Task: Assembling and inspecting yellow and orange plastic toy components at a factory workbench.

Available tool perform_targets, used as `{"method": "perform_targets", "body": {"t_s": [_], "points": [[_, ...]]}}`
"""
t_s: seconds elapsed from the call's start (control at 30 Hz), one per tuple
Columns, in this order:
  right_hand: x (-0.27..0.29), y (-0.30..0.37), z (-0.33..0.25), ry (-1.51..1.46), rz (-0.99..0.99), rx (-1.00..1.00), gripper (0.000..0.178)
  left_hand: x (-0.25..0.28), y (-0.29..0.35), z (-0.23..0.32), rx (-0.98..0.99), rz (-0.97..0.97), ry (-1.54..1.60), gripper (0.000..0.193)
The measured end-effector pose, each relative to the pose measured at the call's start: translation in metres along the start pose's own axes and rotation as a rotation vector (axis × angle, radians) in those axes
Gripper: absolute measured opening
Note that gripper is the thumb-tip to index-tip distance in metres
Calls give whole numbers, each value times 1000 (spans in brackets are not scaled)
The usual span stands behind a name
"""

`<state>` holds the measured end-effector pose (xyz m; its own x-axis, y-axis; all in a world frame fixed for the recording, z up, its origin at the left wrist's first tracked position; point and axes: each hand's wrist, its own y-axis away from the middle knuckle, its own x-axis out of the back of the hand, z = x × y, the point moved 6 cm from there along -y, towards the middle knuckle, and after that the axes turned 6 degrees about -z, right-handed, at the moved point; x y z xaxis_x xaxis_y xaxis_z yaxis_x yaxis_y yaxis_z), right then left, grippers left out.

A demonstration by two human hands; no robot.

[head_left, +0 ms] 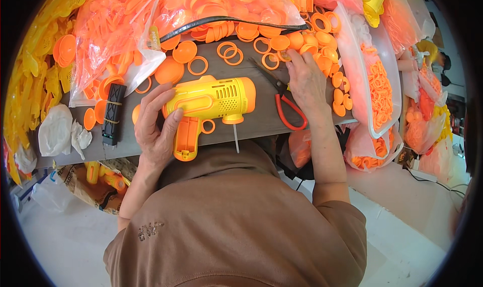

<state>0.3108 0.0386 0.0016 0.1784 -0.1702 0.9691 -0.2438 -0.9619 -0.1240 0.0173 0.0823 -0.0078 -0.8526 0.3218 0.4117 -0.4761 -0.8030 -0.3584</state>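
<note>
A yellow toy gun with an orange handle, nose and trim [211,98] lies on its side at the table's near edge. My left hand [160,118] grips its rear end, thumb near the handle. The handle's hollow inside shows, and a thin pale stick [236,138] hangs below the body. Farther right, my right hand [305,78] reaches into loose orange parts, its fingertips closed on an orange ring [284,56]. Beneath that hand lie scissors with red handles [292,117], blades pointing away to the left. Several orange rings [197,65] and discs [170,70] lie beyond the gun.
Clear bags of orange parts [221,8] fill the table's back. A white tub of small orange rings [380,91] stands right. To the left are a black bar with rubber bands [114,113], crumpled white plastic [55,131] and piled yellow parts [30,86]. An open sack [95,186] sits below.
</note>
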Motion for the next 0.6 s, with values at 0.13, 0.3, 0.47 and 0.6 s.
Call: {"method": "perform_targets", "body": {"t_s": [0.13,0.3,0.47,0.6], "points": [[-1,-6,-2,-20,-83,30,22,0,0,-2,-5,6,23,30],[-4,6,-8,-204,-174,123,15,0,0,-3,-4,3,21,30],[6,3,6,-352,-83,31,15,0,0,-2,10,-6,11,30],[6,-2,7,-318,-78,9,15,0,1,-3,22,10,32,30]]}}
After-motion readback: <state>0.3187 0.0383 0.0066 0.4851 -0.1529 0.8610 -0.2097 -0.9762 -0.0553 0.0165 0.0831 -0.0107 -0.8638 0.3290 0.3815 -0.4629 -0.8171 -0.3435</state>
